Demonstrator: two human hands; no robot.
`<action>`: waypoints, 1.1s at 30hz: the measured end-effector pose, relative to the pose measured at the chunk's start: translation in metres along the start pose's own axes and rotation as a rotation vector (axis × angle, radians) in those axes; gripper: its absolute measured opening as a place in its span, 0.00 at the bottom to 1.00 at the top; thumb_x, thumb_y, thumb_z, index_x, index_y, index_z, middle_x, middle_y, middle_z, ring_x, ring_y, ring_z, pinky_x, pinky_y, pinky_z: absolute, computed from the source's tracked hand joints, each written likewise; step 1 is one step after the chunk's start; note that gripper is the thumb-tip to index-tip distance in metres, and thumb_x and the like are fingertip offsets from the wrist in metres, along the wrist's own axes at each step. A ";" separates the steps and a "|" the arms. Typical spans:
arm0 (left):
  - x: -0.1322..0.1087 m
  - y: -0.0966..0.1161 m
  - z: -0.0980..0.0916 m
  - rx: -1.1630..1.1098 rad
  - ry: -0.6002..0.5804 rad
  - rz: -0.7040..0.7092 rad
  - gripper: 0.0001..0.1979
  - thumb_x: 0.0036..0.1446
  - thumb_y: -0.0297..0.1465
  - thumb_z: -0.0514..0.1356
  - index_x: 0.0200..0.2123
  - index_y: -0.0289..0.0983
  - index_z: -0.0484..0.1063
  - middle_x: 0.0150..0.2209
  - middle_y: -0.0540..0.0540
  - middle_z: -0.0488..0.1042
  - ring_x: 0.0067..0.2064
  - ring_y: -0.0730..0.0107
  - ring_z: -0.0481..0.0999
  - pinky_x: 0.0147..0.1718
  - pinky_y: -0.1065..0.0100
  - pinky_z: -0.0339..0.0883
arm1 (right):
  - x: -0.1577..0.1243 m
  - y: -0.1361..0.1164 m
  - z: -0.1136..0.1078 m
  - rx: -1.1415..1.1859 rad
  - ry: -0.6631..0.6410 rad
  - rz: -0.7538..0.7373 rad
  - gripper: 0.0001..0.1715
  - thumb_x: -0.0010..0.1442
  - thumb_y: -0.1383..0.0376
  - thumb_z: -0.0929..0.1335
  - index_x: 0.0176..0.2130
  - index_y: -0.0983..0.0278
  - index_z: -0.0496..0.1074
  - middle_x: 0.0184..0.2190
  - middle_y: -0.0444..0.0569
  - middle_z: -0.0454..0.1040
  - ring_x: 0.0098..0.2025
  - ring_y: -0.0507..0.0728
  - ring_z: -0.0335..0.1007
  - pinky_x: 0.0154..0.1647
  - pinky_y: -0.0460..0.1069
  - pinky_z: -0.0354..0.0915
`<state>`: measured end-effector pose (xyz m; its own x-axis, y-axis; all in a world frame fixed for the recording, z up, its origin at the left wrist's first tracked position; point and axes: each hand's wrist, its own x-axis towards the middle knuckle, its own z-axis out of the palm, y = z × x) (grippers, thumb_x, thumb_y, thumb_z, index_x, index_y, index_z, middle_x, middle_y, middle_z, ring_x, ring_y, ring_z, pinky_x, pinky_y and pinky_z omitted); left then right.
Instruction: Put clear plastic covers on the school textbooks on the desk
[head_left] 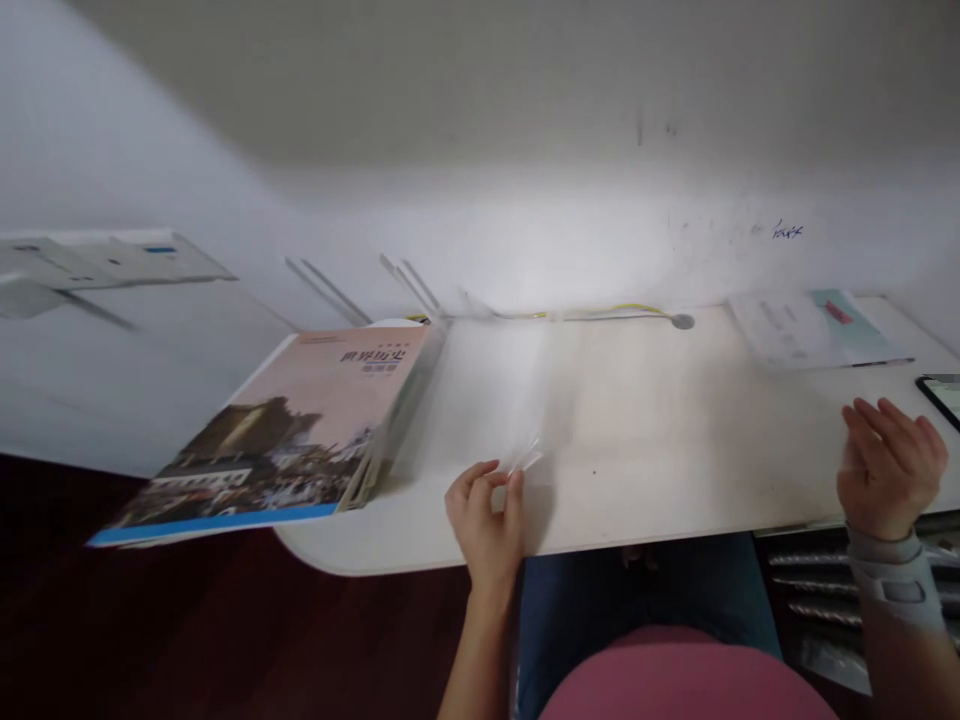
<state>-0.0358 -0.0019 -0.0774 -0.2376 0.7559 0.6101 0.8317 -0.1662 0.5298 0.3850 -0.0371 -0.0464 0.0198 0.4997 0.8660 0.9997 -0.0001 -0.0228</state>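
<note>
My left hand (pixel 486 520) is above the front part of the white desk (pixel 660 430). Its thumb and fingers pinch a small, clear, shiny plastic piece (pixel 529 455), blurred and see-through, so its exact kind is unclear. To the left of that hand, a stack of books (pixel 285 430) lies at the desk's left end, a pink-covered book with Chinese lettering on top. My right hand (pixel 889 470), with a pale band around the wrist, is held up over the right side of the desk. Its fingers are loosely bent and apart, and nothing shows in them.
A pale booklet (pixel 817 330) lies at the back right, and a dark-edged phone-like device (pixel 941 400) is at the right edge. A yellow cable (pixel 622 308) runs along the wall to a round grommet (pixel 682 321). Wall sockets (pixel 112 260) are on the left.
</note>
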 end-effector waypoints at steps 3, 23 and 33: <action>-0.008 -0.008 -0.002 0.138 -0.076 0.066 0.08 0.58 0.36 0.56 0.28 0.39 0.67 0.42 0.40 0.70 0.50 0.55 0.67 0.49 0.51 0.61 | -0.026 0.012 0.003 -0.027 -0.202 -0.060 0.16 0.59 0.70 0.62 0.46 0.61 0.72 0.49 0.51 0.74 0.57 0.61 0.63 0.59 0.61 0.52; 0.105 -0.050 -0.074 0.492 0.036 0.117 0.16 0.59 0.33 0.51 0.47 0.32 0.68 0.56 0.33 0.65 0.62 0.49 0.57 0.56 0.48 0.55 | -0.023 -0.036 0.024 0.126 -0.641 -0.336 0.31 0.65 0.53 0.55 0.59 0.67 0.58 0.59 0.61 0.62 0.62 0.64 0.54 0.58 0.61 0.55; 0.141 -0.080 -0.070 0.814 -0.531 -0.253 0.21 0.60 0.35 0.45 0.46 0.28 0.70 0.48 0.29 0.71 0.49 0.49 0.71 0.45 0.56 0.65 | -0.050 -0.101 0.046 0.305 -0.669 -0.500 0.29 0.65 0.52 0.57 0.57 0.67 0.63 0.59 0.60 0.63 0.62 0.64 0.55 0.57 0.60 0.55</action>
<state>-0.1707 0.0730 0.0077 -0.3652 0.9267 0.0887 0.9249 0.3720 -0.0781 0.2829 -0.0220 -0.1100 -0.5247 0.7807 0.3395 0.8411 0.5369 0.0654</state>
